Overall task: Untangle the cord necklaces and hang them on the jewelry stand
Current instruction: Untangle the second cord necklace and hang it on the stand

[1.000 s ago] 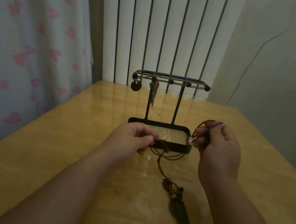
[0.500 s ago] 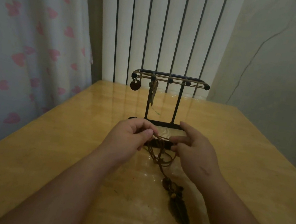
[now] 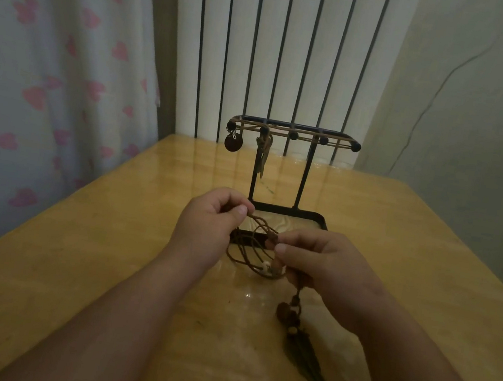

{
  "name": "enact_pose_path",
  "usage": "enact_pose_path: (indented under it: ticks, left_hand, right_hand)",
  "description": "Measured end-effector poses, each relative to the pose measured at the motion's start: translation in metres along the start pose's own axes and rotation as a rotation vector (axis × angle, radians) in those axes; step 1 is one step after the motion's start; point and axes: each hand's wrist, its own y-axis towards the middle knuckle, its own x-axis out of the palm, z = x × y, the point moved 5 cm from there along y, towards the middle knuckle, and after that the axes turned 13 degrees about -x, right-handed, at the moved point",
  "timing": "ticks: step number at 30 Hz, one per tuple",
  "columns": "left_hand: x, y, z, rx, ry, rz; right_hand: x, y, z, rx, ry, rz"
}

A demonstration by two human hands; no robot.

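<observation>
A black jewelry stand rises at the back of the wooden table, with a tray base. Two cord necklaces hang on its top bar: one with a round dark pendant at the left end, one with a long pendant beside it. In front of the base, my left hand pinches one end of a brown cord necklace. My right hand pinches the cord at a bead, close to the left hand. The tangled loops sag between them. Its dark leaf pendant lies on the table, near my right forearm.
A white curtain with pink hearts hangs along the table's left side. Vertical blinds cover the window behind the stand. A grey wall stands to the right.
My right hand has come down and left from beside the stand's base to meet my left hand. The cord is now bunched in loops between both hands.
</observation>
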Motion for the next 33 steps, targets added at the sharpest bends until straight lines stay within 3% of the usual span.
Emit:
enact_pose_path:
  ticks: [13, 17, 21, 25, 33]
  left_hand:
    - [0.001, 0.005, -0.005, -0.023, 0.115, -0.020]
    - [-0.002, 0.001, 0.001, 0.119, 0.179, 0.075]
    - [0.003, -0.005, 0.003, 0.154, 0.093, -0.129]
    - [0.017, -0.010, 0.001, 0.110, 0.204, -0.335]
    - [0.020, -0.008, -0.005, 0.092, 0.292, -0.343]
  right_hand:
    - [-0.004, -0.002, -0.006, -0.033, -0.111, 0.084]
    - [-0.006, -0.003, -0.004, -0.035, -0.217, 0.091]
    - [-0.008, -0.003, -0.004, -0.033, -0.263, 0.121]
    - [-0.008, -0.003, -0.001, -0.005, -0.299, 0.093]
    - [-0.008, -0.003, -0.001, -0.031, -0.298, 0.078]
